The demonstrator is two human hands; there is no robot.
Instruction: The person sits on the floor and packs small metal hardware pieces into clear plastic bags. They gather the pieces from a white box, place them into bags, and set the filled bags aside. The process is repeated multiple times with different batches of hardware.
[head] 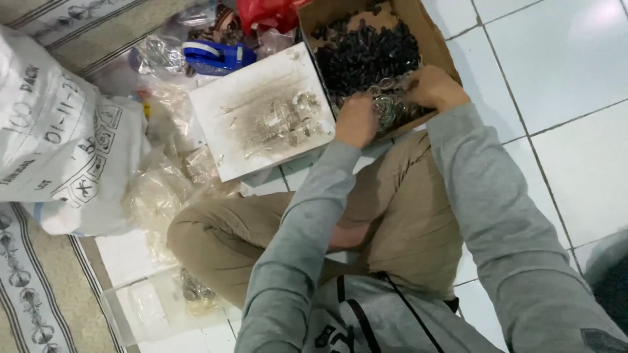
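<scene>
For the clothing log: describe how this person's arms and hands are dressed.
Both arms wear long grey knit sleeves reaching the wrists. The left hand and right hand are bare, with no gloves. A dark patch marks the right sleeve near the shoulder.

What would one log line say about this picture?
left hand: in cardboard box, on metal rings | right hand: on rings | black pieces: fill box

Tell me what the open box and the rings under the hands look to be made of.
Box: brown cardboard, matte, with folded flaps. Rings between the left hand and right hand: likely metal, silvery and glinting, though too small to be sure.
</scene>
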